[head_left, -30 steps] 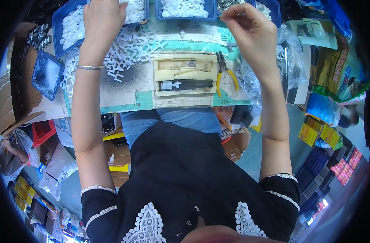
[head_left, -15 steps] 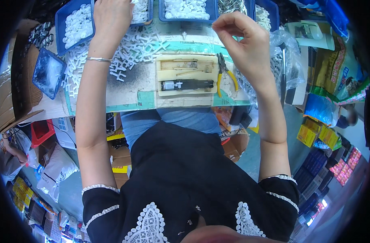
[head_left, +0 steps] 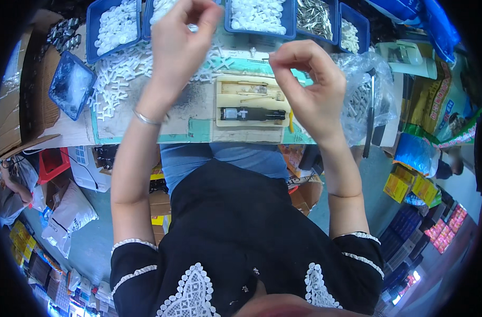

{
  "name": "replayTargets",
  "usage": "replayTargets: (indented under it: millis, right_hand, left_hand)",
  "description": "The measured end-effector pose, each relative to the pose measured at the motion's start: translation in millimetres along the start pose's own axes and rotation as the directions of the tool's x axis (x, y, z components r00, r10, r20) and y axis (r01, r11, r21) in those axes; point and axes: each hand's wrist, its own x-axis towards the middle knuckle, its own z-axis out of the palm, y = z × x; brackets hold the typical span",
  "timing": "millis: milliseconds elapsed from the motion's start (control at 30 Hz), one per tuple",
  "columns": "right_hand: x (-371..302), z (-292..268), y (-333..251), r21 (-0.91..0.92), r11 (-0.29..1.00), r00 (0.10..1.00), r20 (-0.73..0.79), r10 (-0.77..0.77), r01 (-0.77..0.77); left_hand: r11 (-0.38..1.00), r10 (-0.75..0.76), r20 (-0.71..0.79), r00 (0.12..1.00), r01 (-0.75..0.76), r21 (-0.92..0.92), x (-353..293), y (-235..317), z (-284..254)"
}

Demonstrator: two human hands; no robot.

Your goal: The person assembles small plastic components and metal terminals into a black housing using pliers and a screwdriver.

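My left hand [head_left: 183, 47] is raised over the table just in front of the blue bins, fingers curled together; whatever they pinch is too small to make out. To its right my right hand [head_left: 315, 84] hovers above the right end of a cream fixture block [head_left: 223, 87], thumb and forefinger pressed together on something I cannot make out. In the block's lower slot lies a black oblong part [head_left: 259, 114] with a small white cross-shaped piece [head_left: 242, 113] on it. Pliers [head_left: 291, 122] with yellow handles are mostly hidden behind my right hand.
White branched plastic pieces [head_left: 114, 74] are heaped on the left. Behind stand a bin of white caps [head_left: 258, 17], a bin of metal pins [head_left: 316, 20] and a bin of small cream pieces [head_left: 349, 38]. A clear bag [head_left: 357, 100] lies right; a blue tray [head_left: 72, 87] sits left.
My left hand has left the bins and come right and nearer. My right hand has lowered a little toward the block and now covers most of the pliers.
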Motion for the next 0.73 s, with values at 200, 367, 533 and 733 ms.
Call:
replayTargets:
  millis: [200,367,533,733]
  right_hand:
    - [-9.1,15.2,-4.7,0.106,0.992,0.996,-0.066,-0.060,0.067]
    - [-11.3,6.9,-10.8,0.081,0.986,0.988,-0.069,-0.140,0.145]
    - [-14.3,3.1,-8.2,0.064,0.982,0.978,-0.121,-0.168,0.176]
    - [-19.5,0.2,-10.4,0.051,0.991,0.988,-0.108,-0.114,0.120]
  left_hand:
    - [0.720,-0.307,0.156,0.939,0.337,-0.607,-38.5,55.9,20.1]
    - [0.714,-0.321,0.140,0.937,0.336,-0.614,-48.0,73.4,20.8]
    - [0.667,-0.335,0.160,0.929,0.354,-0.656,-53.8,77.1,23.1]
    - [0.625,-0.351,0.202,0.914,0.389,-0.677,-57.7,74.8,26.6]
